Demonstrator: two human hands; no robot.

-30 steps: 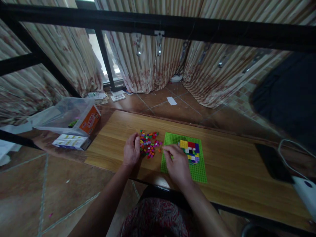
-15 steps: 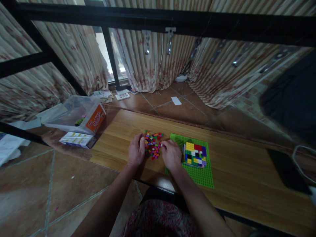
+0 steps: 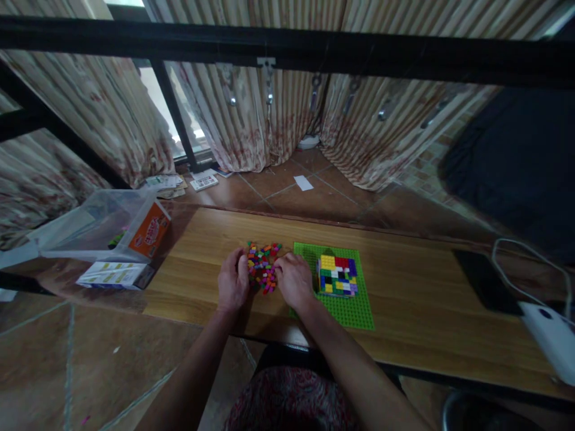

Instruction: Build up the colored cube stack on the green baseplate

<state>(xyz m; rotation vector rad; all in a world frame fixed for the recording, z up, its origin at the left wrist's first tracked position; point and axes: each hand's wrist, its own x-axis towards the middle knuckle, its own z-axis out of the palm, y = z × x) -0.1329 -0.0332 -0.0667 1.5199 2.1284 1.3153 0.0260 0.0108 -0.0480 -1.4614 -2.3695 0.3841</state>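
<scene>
Small loose bricks between left fingers and right fingers

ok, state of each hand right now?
Left hand: looks open, beside the pile of small multicoloured plastic bricks.
Right hand: fingers at that pile's right edge; whether it holds a brick can't be told.
</scene>
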